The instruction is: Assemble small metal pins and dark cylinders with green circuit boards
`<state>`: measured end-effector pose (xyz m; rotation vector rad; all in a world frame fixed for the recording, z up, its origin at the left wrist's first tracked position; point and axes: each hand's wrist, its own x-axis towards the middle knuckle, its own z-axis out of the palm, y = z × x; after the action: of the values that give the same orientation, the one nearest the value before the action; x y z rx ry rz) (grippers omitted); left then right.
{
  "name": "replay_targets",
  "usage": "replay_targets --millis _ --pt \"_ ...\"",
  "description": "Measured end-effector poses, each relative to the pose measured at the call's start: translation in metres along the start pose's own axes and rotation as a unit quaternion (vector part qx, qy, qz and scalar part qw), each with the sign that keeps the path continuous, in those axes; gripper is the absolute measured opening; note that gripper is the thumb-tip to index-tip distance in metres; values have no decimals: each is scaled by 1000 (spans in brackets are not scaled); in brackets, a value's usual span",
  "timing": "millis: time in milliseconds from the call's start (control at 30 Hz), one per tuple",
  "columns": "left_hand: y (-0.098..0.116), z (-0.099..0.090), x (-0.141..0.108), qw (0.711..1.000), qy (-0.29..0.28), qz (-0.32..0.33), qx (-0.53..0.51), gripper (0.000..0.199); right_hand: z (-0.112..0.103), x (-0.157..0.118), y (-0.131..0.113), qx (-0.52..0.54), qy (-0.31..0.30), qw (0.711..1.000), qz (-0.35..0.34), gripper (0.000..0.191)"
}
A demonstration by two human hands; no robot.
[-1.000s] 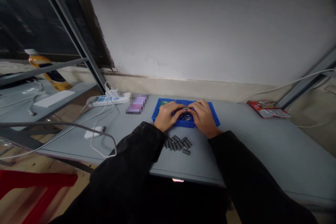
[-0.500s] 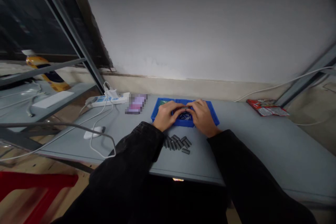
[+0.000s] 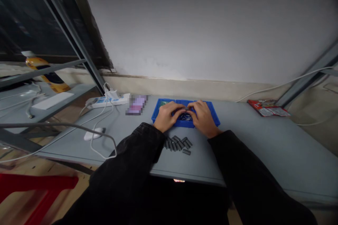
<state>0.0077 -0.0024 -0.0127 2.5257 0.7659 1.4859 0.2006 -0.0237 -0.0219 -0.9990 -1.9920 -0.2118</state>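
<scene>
Above a blue divided tray [image 3: 185, 124], my left hand [image 3: 167, 115] and my right hand [image 3: 202, 117] meet fingertip to fingertip. Both are closed in a pinch on a small dark grey cylinder [image 3: 187, 109], mostly covered by the fingers. Under it, one compartment holds small shiny metal pins [image 3: 185, 116]. Something green [image 3: 163, 103] lies in the left compartment, and the right one is largely hidden by my right hand. On the table in front of the tray is a group of similar dark grey cylinders [image 3: 176, 144], with a single one [image 3: 186, 152] lying slightly apart, nearer the edge.
A blurred-out phone-like item [image 3: 136, 105] and a white power strip [image 3: 111, 101] lie left of the tray. White cables loop past a white adapter [image 3: 94, 133]. A red packet [image 3: 269, 108] is at the right. A red stool [image 3: 39, 182] stands lower left.
Both hands stay over the tray with the small cylinder between their fingertips. Only slight finger movement shows, and nothing on the table has visibly moved.
</scene>
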Motion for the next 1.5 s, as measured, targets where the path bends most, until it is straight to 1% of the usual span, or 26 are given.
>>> replay_targets --millis 267,467,567,833,967,1100,1367,1500 --pt "2 0 0 1000 6 3 -7 13 1 1 1 -5 -13 1000 -21 23" --pt "1 0 0 1000 6 -9 -3 16 1 0 0 -11 2 1000 -3 18" --pt "1 0 0 1000 4 -9 -2 16 1 0 0 -21 -1 1000 -1 14" --pt "2 0 0 1000 9 0 -3 16 1 0 2 -10 -14 1000 -10 23" --pt "0 0 -1 1000 6 -9 5 16 1 -1 0 -2 0 1000 1 20" --pt "0 0 -1 1000 -1 -6 1 17 1 -1 0 -14 -5 1000 3 15" --pt "3 0 0 1000 5 -3 -4 16 0 0 0 -10 -19 1000 -5 25" --pt "2 -1 0 1000 8 -11 -7 17 0 0 -2 -6 -6 1000 0 20"
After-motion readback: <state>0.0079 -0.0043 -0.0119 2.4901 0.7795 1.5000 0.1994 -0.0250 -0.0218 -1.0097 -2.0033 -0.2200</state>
